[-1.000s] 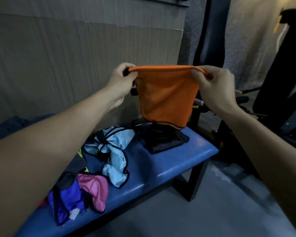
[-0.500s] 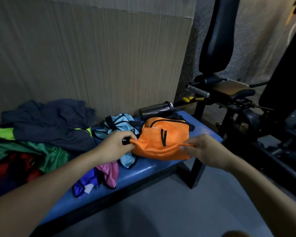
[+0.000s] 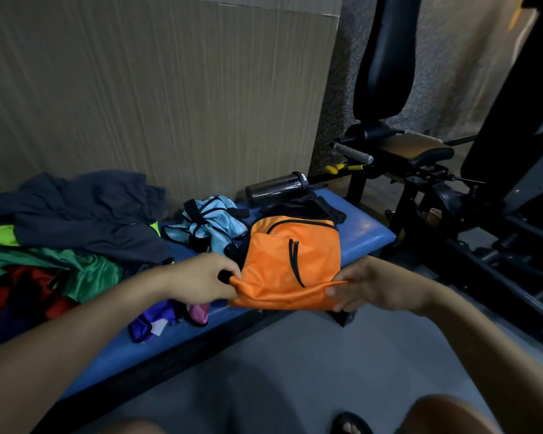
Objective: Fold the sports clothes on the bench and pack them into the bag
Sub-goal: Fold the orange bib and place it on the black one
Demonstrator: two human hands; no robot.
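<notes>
An orange garment with black trim (image 3: 282,261) lies spread on the right part of the blue bench (image 3: 367,236). My left hand (image 3: 201,281) pinches its near left corner and my right hand (image 3: 370,285) pinches its near right corner, pulling the near edge taut over the bench's front. A black item (image 3: 304,205) lies partly hidden under its far end; I cannot tell whether it is the bag. Further left lie a light blue garment (image 3: 215,225), a pink and purple one (image 3: 170,317), a dark navy one (image 3: 82,211) and green and red ones (image 3: 54,270).
A dark bottle (image 3: 276,187) lies on its side at the back of the bench by the wall. A black exercise machine (image 3: 420,158) stands close to the right of the bench. Grey floor lies in front, with my sandalled foot (image 3: 350,424) at the bottom.
I have brought the orange garment down from chest height and laid it flat on the bench, both hands keeping hold of its edge. The camera has tilted down and left.
</notes>
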